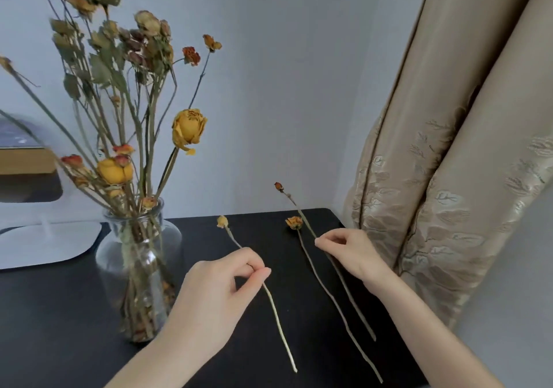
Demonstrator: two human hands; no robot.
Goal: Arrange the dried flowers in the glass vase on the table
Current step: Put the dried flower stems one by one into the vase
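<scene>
The left hand (pixel 215 292) pinches a pale stem (pixel 278 322) in its fingers over the middle of the tabletop (pixel 59 313). The right hand (pixel 350 253) pinches a red-bud stem (pixel 302 214) near the far right corner. A third stem (pixel 329 295) lies between them, and the vase (pixel 137 268) of flowers stands left of the left hand.

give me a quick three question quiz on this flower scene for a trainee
1. True or false: the left hand holds nothing.
2. How many stems are outside the vase?
3. What does the right hand pinch? A the red-bud stem, B the orange-flower stem, C a stem in the vase.

Key: 1 false, its fingers pinch the pale-bud stem; 2 three; 3 A.
</scene>
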